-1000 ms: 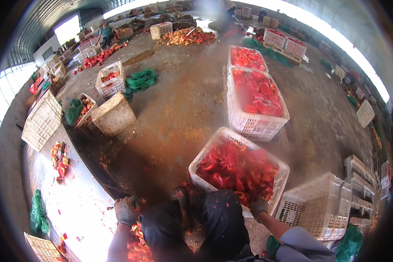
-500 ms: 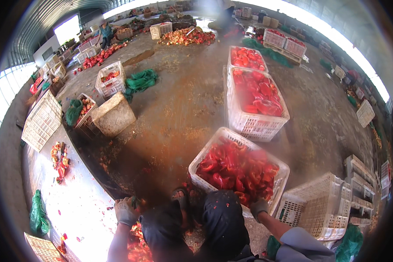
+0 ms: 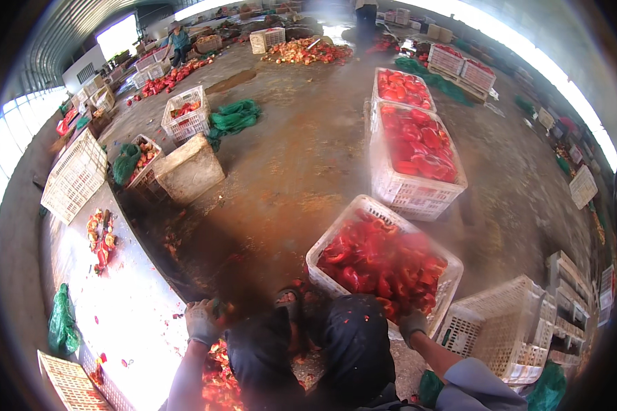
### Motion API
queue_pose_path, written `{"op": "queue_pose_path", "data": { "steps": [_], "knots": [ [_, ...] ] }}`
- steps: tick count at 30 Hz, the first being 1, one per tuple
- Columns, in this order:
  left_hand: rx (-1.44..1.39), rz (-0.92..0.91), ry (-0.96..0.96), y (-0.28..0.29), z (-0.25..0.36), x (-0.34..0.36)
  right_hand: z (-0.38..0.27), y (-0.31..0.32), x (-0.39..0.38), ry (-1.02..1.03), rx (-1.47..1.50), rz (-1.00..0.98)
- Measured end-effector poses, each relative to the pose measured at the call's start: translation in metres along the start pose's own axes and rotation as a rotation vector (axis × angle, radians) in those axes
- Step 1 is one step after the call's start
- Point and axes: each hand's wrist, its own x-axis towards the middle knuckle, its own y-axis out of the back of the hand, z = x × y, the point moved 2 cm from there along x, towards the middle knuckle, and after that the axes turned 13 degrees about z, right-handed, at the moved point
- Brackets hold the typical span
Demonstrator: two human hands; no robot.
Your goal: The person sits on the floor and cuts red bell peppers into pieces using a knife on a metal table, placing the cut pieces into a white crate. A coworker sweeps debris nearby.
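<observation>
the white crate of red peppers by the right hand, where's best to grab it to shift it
Grip the crate of red peppers by its top rim, near side, beside the right hand. It sits upright and heaped full, so take the opposite rim with the left hand too. Lattice walls likely give finger holds.

Glossy red peppers (image 3: 380, 264) fill a white plastic lattice crate (image 3: 322, 274); the concrete floor (image 3: 295, 171) looks rough and stained.

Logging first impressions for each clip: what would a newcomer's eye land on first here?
Most likely the white crates heaped with red pepper pieces: one crate just ahead of the person's knees, by the gloved right hand, and a taller stack beyond it. Next, the gloved left hand over red scraps at lower left, beside a pale table strewn with bits.
</observation>
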Motion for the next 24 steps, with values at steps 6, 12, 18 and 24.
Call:
{"op": "queue_pose_path", "data": {
  "steps": [6, 12, 18, 24],
  "knots": [
    [-0.010, 0.003, 0.021, 0.007, 0.004, 0.000, 0.002, -0.003, 0.001, -0.014, -0.005, -0.015],
    [-0.007, 0.025, -0.012, 0.003, 0.004, 0.002, 0.013, -0.014, 0.008, 0.054, -0.083, 0.029],
    [-0.003, 0.015, -0.023, -0.001, 0.008, 0.006, 0.021, -0.016, 0.010, 0.109, -0.050, 0.088],
    [0.016, 0.023, 0.011, 0.011, 0.010, 0.003, 0.005, -0.007, 0.006, 0.013, -0.056, -0.029]
  ]
}}
